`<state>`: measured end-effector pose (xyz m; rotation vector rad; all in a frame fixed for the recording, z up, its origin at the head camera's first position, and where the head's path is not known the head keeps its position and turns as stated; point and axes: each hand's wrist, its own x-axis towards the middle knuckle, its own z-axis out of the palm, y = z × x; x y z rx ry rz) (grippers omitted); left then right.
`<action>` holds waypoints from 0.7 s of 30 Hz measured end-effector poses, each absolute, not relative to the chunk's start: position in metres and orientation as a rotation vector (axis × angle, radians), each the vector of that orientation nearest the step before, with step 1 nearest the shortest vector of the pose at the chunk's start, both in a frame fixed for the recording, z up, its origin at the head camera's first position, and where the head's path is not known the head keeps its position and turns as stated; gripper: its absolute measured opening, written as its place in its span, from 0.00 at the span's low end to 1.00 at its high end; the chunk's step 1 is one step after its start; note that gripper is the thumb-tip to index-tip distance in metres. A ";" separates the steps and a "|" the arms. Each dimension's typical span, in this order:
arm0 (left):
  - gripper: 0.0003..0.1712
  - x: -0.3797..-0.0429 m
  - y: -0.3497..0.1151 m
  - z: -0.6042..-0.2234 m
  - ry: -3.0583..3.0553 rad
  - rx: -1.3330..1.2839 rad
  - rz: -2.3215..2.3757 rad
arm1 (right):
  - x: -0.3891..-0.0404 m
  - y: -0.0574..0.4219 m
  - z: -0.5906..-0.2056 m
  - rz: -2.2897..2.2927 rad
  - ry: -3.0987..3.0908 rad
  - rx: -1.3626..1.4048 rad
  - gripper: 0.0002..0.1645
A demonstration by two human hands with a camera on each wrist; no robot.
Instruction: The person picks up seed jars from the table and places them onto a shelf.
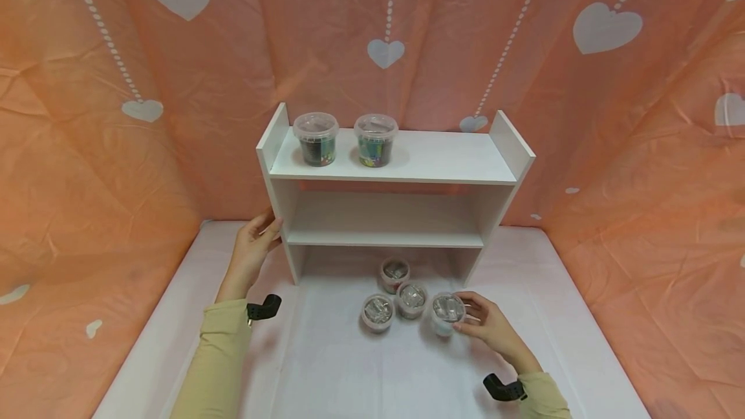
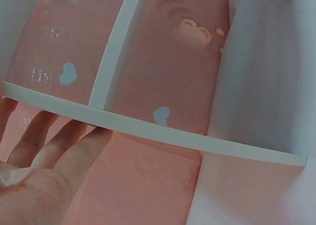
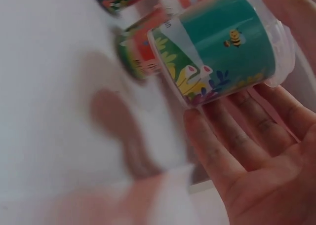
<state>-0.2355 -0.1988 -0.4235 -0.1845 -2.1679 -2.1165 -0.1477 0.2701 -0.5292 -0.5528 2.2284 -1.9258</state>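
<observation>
A small round plastic tub with a clear lid is in my right hand, held between thumb and fingers. Its green label carries a bee and flowers. The tub leans in the right wrist view. My left hand rests against the outer left side of a white shelf unit. In the left wrist view the fingers are extended, tips at the side panel. To the left of the held tub stand three similar tubs: one nearest, one at left, one behind.
Two lidded tubs with dark and green labels, a left one and a right one, stand on the top shelf. A white cloth covers the table. Orange curtains with white hearts hang behind and at both sides.
</observation>
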 end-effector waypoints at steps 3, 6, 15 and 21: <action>0.35 -0.236 -0.199 -0.424 -2.169 -0.182 -2.119 | -0.151 0.271 -0.520 -1.926 2.259 -0.557 0.34; 0.35 -0.236 -0.199 -0.424 -2.169 -0.177 -2.121 | -0.154 0.271 -0.509 -1.925 2.278 -0.582 0.34; 0.35 -0.235 -0.200 -0.425 -2.169 -0.181 -2.118 | -0.165 0.263 -0.472 -1.885 2.350 -0.628 0.33; 0.34 -0.236 -0.199 -0.425 -2.167 -0.187 -2.115 | -0.170 0.259 -0.444 -1.857 2.398 -0.627 0.33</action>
